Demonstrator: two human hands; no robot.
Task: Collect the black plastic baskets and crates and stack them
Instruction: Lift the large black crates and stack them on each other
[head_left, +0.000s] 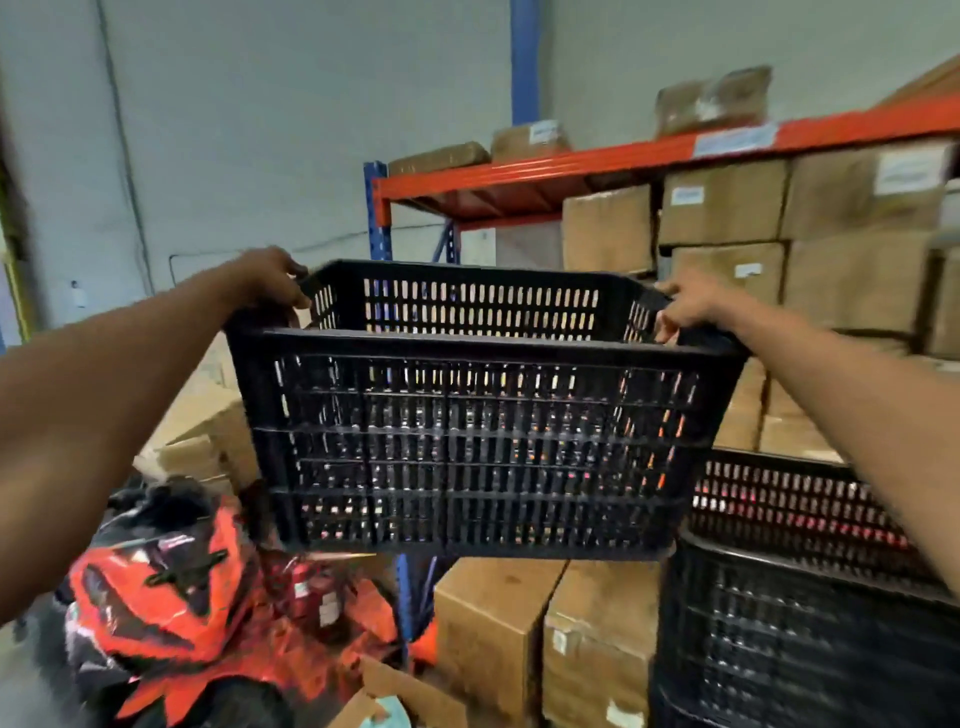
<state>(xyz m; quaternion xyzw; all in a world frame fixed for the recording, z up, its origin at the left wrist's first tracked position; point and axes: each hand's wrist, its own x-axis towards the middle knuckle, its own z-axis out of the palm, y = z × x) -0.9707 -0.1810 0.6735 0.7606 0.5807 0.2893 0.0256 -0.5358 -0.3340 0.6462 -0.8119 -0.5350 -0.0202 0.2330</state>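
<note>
A black slotted plastic crate (483, 447) hangs in the air at chest height in front of me, upright and empty. My left hand (270, 283) grips the rim at its left end, fingers curled over the edge. My right hand (688, 309) grips the rim at its right end the same way. Below and to the right stands a stack of black crates (789, 597), its top one open. The held crate is left of that stack and above it, not touching it.
An orange and blue shelf rack (519, 174) full of cardboard boxes (727, 202) fills the back right. More boxes (524, 634) stand under the held crate. A red and black motorcycle (166, 603) sits at lower left. The grey wall (234, 130) is behind.
</note>
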